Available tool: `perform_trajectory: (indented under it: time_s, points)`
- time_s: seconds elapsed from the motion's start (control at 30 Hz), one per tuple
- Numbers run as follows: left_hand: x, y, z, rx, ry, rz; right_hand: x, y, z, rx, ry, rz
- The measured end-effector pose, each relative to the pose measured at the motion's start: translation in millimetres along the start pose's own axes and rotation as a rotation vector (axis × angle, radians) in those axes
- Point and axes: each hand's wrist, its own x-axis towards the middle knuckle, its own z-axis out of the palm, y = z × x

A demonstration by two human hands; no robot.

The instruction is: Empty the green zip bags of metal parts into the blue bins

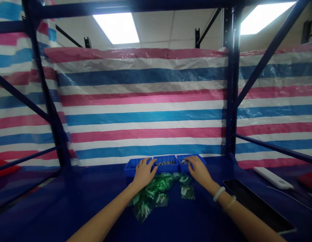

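Observation:
Three blue bins stand in a row on the dark blue table. My left hand point(144, 174) is at the left bin point(129, 168), its fingers apart and reaching over the rim towards the middle bin point(158, 169). Small shiny metal parts point(166, 163) lie in the middle bin. My right hand point(200, 171) reaches over the right bin point(180, 158), thumb and forefinger apart beside more small metal parts point(184, 162). Between my forearms lies a pile of clear greenish plastic bags point(156, 185) with small pale pieces inside. A single small bag point(187, 192) lies just right of the pile.
A black flat tablet-like device point(257, 205) and a white elongated device point(273, 177) with a cable lie to the right. Dark blue frame posts point(231, 101) rise at both sides. Behind the table hangs a striped plastic sheet point(146, 117).

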Motion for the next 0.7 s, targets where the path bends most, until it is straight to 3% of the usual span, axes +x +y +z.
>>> perform_trajectory:
  time_s: [0.1,0.3,0.7]
  points:
    - [-10.7,-9.3,4.6,0.068,-0.041,-0.059,-0.8,11.2,4.3,-0.120,-0.039,0.045]
    - [-15.1,-10.2,13.7,0.099,-0.065,-0.046,0.1,26.4,13.2,-0.211,-0.126,0.016]
    - [-17.9,-21.0,7.0,-0.002,-0.099,0.055,3.3,34.8,10.6,-0.183,-0.159,-0.052]
